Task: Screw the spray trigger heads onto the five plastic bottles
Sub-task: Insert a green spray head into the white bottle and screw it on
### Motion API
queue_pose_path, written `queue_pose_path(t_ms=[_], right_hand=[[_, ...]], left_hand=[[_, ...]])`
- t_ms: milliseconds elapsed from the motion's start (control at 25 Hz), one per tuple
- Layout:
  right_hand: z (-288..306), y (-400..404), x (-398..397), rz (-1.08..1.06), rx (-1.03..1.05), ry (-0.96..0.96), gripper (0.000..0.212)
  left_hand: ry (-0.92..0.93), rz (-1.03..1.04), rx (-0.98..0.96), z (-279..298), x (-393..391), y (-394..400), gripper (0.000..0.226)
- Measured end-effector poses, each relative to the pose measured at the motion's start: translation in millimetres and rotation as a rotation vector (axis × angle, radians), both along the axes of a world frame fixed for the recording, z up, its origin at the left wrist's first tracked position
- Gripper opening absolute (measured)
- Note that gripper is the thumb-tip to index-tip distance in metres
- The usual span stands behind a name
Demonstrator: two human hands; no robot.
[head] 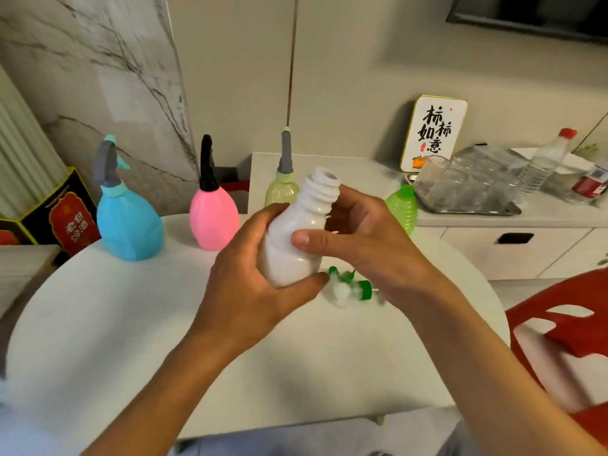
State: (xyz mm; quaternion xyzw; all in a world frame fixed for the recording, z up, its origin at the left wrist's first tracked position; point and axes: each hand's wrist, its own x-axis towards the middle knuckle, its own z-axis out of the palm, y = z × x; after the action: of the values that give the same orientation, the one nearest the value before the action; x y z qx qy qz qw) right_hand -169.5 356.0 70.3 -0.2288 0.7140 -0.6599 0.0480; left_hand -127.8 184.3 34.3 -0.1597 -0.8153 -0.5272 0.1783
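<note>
Both my hands hold a white plastic bottle [296, 238] above the round white table [98, 324]; its threaded neck is bare and tilts to the right. My left hand [250, 278] grips the bottle's body from the left, and my right hand [368, 245] wraps it from the right with the thumb across its front. A loose white and green trigger head [348, 286] lies on the table under my right hand. At the back stand a blue bottle [128, 222], a pink bottle [214, 218] and a pale yellow bottle [279, 189], each with a trigger head on. A green bottle [403, 205] shows behind my right hand.
A metal tray [473, 210] of clear glasses, a water bottle [543, 166] with a red cap and a framed sign [432, 133] stand on the counter at right. A red chair [566, 324] sits at the table's right. A dark box [56, 215] stands at left.
</note>
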Motion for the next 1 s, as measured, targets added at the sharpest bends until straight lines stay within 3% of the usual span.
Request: queue_pose_path(t_ms=[120, 240, 320, 400, 520, 840, 1000], right_hand=[[-19.3, 16.3, 8.5, 0.037, 0.104, -0.128, 0.051], [-44.0, 44.2, -9.8, -0.299, 0.703, 0.014, 0.025], [-61.8, 56.1, -16.2, -0.378, 0.857, 0.085, 0.021], [-76.7, 61.7, -18.6, -0.364, 0.990, 0.117, 0.025], [-94.4, 53.8, -17.7, -0.255, 1.364, 0.214, 0.029], [-100.5, 36.9, -7.7, -0.094, 1.590, 0.370, 0.062], [-107.5, 22.5, -1.6, -0.133, 1.565, 0.413, 0.060]], left_hand=[[0.010, 0.083, -0.098, -7.7, -3.6, -12.8, 0.071], [-0.049, 0.135, -0.129, -14.1, -3.3, -30.1, 0.074], [-0.062, 0.136, -0.192, -19.2, 2.8, -33.9, 0.073], [-0.040, 0.121, -0.249, -23.2, 10.9, -33.8, 0.074], [-0.001, 0.083, -0.324, -26.1, 19.5, -27.2, 0.078], [0.034, 0.082, -0.354, -25.5, 22.6, -19.4, 0.077], [0.035, 0.102, -0.374, -31.0, 20.7, -26.7, 0.077]])
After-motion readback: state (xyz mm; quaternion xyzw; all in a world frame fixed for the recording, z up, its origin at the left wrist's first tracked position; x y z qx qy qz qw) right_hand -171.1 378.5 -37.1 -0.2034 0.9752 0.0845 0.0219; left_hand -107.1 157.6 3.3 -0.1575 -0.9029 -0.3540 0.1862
